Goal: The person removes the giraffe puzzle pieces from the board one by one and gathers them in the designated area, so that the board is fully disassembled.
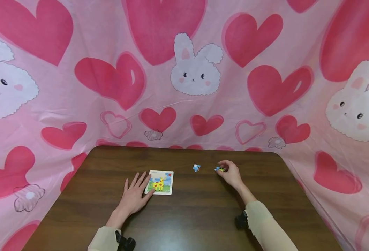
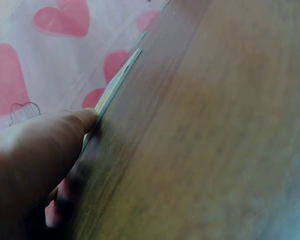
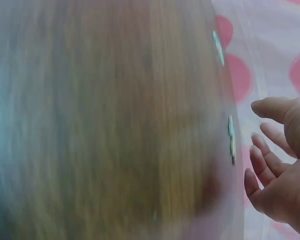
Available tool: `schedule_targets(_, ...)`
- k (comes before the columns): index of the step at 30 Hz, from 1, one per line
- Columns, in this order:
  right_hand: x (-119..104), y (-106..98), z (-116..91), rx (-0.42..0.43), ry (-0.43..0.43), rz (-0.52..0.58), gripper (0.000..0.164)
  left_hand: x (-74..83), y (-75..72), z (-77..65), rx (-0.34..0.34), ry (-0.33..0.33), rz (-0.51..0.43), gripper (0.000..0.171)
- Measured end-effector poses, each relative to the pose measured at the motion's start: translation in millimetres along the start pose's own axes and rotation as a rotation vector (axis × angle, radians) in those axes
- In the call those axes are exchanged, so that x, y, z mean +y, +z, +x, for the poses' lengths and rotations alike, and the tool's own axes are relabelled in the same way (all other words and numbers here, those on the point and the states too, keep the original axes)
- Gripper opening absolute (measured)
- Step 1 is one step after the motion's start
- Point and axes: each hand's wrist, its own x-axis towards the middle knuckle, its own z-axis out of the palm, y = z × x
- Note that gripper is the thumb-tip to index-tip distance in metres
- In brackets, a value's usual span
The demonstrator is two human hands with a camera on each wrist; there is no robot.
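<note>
A small square giraffe puzzle board (image 1: 168, 189) with a white rim lies on the table, its picture partly filled. My left hand (image 1: 134, 196) spreads its fingers along the board's left side; the thumb touches the rim, as the left wrist view shows with the board (image 2: 121, 77) edge-on. Farther right, my right hand (image 1: 232, 175) hovers at blue and yellow puzzle pieces (image 1: 218, 169), partly hidden by its fingers. In the right wrist view, the right hand (image 3: 285, 155) has loosely bent, parted fingers with nothing between them, beside the thin edges of these pieces (image 3: 232, 140).
Another blue puzzle piece (image 1: 196, 168) lies between the board and the right hand. The dark wooden table (image 1: 184, 216) has rounded far corners. Behind it hangs a pink cloth (image 1: 159, 94) with hearts and rabbits. Each wrist carries a black device (image 1: 241, 220).
</note>
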Motion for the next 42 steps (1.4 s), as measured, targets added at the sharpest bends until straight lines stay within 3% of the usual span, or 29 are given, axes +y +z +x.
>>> schedule_targets(7, -23, 24, -8, -0.042, -0.053, 0.071, 0.029, -0.3, -1.4, -0.5, -0.042, -0.007, 0.012, 0.075)
schedule_targets(16, -60, 68, -13, -0.165, -0.12, 0.216, 0.027, -0.1, -1.2, 2.9, -0.017, -0.003, 0.001, 0.074)
schedule_targets(28, -93, 121, -11, -0.319, -0.225, 0.207, 0.025, 1.9, -3.6, 2.2, -0.045, -0.013, 0.015, 0.075)
schedule_targets(42, -106, 149, -7, -0.341, -0.232, 0.015, 0.017, 0.2, -3.0, 2.4, -0.065, -0.016, 0.009, 0.076)
